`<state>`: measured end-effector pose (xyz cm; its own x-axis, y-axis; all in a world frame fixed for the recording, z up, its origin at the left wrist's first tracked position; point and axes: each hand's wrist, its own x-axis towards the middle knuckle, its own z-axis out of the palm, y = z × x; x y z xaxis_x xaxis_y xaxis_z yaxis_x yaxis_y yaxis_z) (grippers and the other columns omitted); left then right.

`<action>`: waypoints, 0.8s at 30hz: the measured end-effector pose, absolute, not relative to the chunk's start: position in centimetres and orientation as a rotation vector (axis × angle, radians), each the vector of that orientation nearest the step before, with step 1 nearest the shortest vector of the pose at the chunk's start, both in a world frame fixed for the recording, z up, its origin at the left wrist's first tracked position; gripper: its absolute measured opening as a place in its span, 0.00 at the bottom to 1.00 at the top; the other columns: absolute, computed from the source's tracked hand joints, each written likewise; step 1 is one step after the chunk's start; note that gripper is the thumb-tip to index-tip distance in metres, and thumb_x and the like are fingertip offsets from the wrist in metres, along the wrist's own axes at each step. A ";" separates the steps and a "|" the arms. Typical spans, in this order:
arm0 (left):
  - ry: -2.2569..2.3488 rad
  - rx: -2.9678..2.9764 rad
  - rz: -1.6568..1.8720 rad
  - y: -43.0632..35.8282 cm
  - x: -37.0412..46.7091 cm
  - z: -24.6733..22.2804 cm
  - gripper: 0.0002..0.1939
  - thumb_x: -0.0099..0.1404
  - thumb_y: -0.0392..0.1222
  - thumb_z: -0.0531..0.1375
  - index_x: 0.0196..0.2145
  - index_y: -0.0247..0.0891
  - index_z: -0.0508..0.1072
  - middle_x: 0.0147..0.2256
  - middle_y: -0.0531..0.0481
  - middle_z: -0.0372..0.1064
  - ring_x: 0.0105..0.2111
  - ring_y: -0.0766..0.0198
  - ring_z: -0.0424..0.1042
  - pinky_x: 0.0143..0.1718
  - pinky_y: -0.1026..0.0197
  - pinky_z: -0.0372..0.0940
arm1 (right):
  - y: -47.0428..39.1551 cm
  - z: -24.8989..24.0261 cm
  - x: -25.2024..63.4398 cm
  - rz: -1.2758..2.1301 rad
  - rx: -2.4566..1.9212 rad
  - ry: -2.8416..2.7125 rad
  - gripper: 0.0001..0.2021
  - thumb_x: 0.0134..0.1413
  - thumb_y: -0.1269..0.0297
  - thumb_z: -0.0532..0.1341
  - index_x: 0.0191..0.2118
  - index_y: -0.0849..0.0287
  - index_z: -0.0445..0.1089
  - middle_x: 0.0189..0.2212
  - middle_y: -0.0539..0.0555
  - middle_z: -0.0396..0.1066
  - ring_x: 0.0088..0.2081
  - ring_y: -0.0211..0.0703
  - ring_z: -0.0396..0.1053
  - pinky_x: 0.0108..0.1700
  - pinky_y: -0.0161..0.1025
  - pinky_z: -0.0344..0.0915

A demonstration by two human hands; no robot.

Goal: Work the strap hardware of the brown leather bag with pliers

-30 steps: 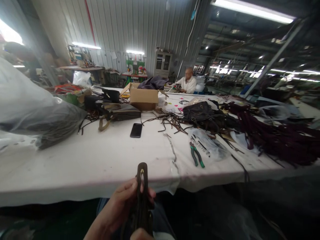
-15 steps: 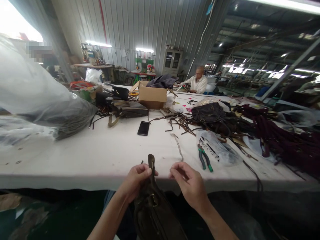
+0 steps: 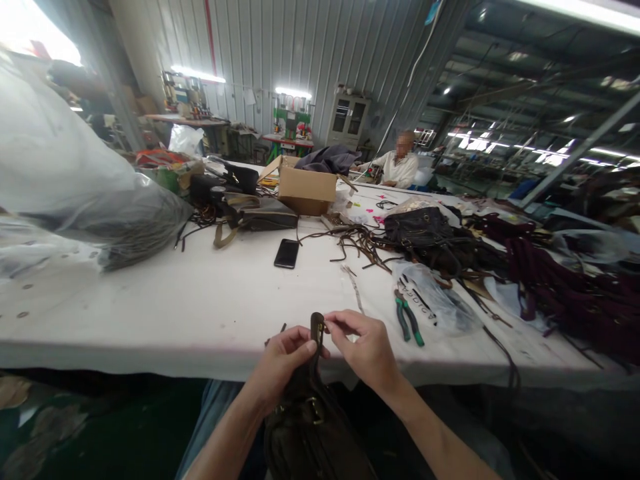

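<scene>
A dark brown leather bag [image 3: 305,440] sits at my lap below the table edge, with brass-coloured metal fittings on it. Its strap [image 3: 317,323] stands up in front of me, looped at the top, and a small gold-coloured bit shows at the loop. My left hand [image 3: 287,360] grips this strap between thumb and fingers. Pinched together, the fingertips of my right hand [image 3: 363,347] touch the loop's right side; whatever they hold is too small to make out. Green-handled pliers [image 3: 409,320] lie to the right of my right hand.
On the white-covered table [image 3: 200,300] lie a phone [image 3: 287,254], a cardboard box [image 3: 307,190], loose cords [image 3: 367,247], a clear plastic bag [image 3: 440,300] and dark bags [image 3: 420,227]. A large plastic sack [image 3: 85,173] bulges at left. Another person [image 3: 400,163] sits across the table.
My right hand has moved left and up, and its fingertips now meet the strap's loop. The strap and my left hand have shifted slightly right.
</scene>
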<state>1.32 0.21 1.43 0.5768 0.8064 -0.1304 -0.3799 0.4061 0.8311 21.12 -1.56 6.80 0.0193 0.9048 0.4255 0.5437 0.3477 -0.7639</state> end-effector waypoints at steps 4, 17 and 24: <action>0.555 0.888 0.806 0.3 2.1 2.2 0.18 0.69 0.53 0.71 0.44 0.36 0.76 0.44 0.39 0.81 0.31 0.63 0.74 0.33 0.63 0.67 | -1.2 7.5 21.4 0.411 -1.303 -1.771 0.08 0.68 0.67 0.64 0.44 0.54 0.82 0.39 0.53 0.84 0.40 0.43 0.80 0.44 0.39 0.77; 0.625 0.934 0.925 0.7 3.5 1.3 0.20 0.70 0.58 0.69 0.40 0.35 0.80 0.31 0.47 0.77 0.32 0.61 0.72 0.37 0.62 0.64 | -1.8 7.6 22.7 0.182 -1.245 -2.140 0.17 0.71 0.73 0.57 0.56 0.53 0.78 0.47 0.57 0.80 0.45 0.45 0.79 0.48 0.41 0.78; 0.517 0.908 0.928 1.1 3.1 0.4 0.15 0.74 0.52 0.67 0.42 0.36 0.81 0.35 0.46 0.80 0.37 0.59 0.75 0.45 0.59 0.67 | -2.9 6.9 23.5 0.099 -1.144 -2.168 0.20 0.70 0.74 0.58 0.60 0.48 0.76 0.51 0.56 0.81 0.50 0.45 0.80 0.51 0.42 0.80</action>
<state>3.13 1.07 0.41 0.5223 0.8527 -0.0074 -0.4554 0.2862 0.8431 23.46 -2.88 6.93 -0.3870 0.7561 0.5278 0.7049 0.6116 -0.3593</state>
